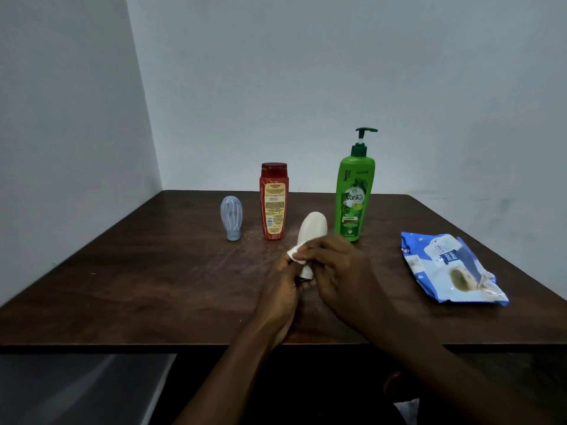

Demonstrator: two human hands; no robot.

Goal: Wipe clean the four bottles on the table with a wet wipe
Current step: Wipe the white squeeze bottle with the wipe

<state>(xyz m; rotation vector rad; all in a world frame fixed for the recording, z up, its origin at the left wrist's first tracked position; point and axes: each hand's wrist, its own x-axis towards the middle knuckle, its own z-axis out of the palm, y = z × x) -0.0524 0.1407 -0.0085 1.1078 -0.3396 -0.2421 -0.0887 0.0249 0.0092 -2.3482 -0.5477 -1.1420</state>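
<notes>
Wipe [295,254] on white bottle [313,227] (left hand [280,286] gripping, right hand [340,271] pressing)

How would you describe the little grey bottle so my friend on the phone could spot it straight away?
Start at the dark wooden table; bottles stand in a row towards its far edge. At the left end of that row, just left of the red bottle, is the grey bottle. It is the shortest one standing: egg-shaped, pale bluish-grey, streaked with white, narrow end down.
</notes>
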